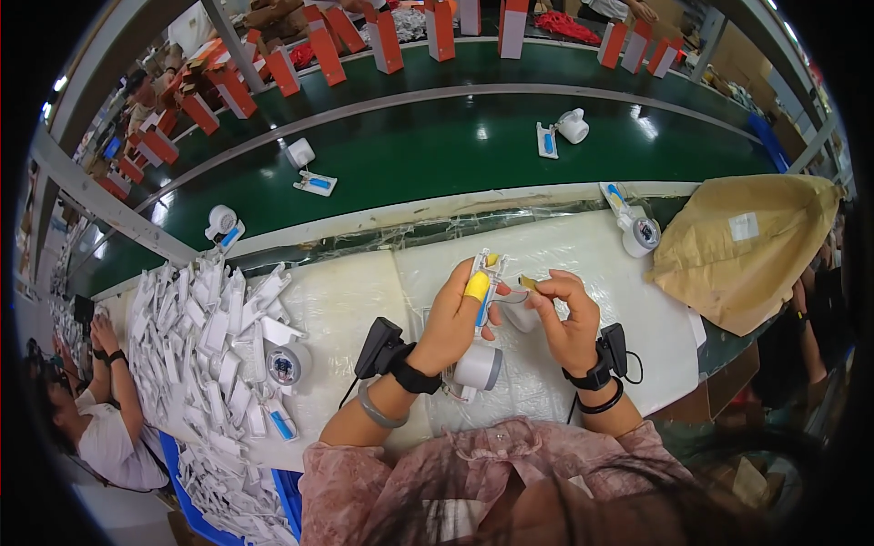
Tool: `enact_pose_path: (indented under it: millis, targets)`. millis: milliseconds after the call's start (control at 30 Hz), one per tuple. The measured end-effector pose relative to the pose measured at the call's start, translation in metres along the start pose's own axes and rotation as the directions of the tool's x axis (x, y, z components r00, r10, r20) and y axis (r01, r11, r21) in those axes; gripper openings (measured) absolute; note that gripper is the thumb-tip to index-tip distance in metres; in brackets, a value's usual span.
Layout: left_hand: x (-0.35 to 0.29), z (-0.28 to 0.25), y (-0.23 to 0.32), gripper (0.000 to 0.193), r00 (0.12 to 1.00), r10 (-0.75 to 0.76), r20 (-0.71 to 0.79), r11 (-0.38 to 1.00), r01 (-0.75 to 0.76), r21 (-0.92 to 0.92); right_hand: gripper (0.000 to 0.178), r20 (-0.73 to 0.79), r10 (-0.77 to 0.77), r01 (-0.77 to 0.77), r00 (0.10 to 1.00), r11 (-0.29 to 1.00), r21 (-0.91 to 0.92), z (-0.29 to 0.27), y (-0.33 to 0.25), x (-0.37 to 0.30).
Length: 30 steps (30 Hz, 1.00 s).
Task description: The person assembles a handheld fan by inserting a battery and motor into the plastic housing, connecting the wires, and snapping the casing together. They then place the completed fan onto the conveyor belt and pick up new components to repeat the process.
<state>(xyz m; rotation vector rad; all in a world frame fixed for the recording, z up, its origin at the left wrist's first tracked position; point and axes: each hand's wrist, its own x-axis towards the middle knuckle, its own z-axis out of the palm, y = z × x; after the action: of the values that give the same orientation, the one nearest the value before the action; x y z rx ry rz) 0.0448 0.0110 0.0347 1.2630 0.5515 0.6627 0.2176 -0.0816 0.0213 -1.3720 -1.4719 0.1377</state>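
Observation:
My left hand [452,314] is closed round a slim white plastic housing [492,265] with a blue strip [482,309] along it. A yellow finger cover sits on my left thumb. To the right of it, my right hand [572,318] is pinched, also with a yellow cover on a fingertip. A thin wire [512,299] runs from the housing to the right fingertips, which seem to grip its end. Just below the hands, a white cylindrical lamp head [478,367] with a grey rim lies on the table. A pale rounded part shows partly behind the right fingers.
Many white housings [196,337] are heaped at the left, above a blue bin [289,496]. Beside the heap stands a lamp head [289,363]. More lamp units lie on the green conveyor [428,136]. A brown paper bag [751,237] lies right; orange-and-white boxes [384,44] stand beyond.

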Motion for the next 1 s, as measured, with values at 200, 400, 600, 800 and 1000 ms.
enact_pose_path:
  millis: [200, 400, 600, 800, 1000]
  targets:
    - [0.000, 0.002, 0.004, 0.035, 0.995, -0.098, 0.021, 0.991, 0.100, -0.086, 0.015, -0.051, -0.051, 0.057, 0.997, 0.990, 0.132, 0.002, -0.005, 0.001]
    - [-0.001, 0.004, 0.003, 0.035, 0.991, -0.089, 0.096, 0.996, 0.087, 0.023, 0.016, -0.122, -0.020, 0.041, 0.992, 0.984, 0.171, 0.002, -0.007, -0.002]
    - [-0.002, 0.006, 0.005, 0.042, 0.989, -0.135, 0.057, 0.990, 0.132, 0.056, 0.016, -0.128, 0.009, 0.009, 0.992, 0.989, 0.146, 0.004, -0.006, -0.004]
    - [-0.002, 0.006, 0.002, 0.043, 0.990, -0.120, 0.072, 0.991, 0.115, 0.064, 0.017, -0.089, 0.104, -0.089, 0.991, 0.983, 0.161, 0.004, -0.005, -0.009]
    - [-0.006, 0.009, 0.007, 0.041, 0.977, -0.151, 0.153, 0.979, 0.126, 0.161, 0.017, -0.016, 0.028, -0.025, 0.999, 0.980, 0.198, 0.001, -0.013, -0.005]
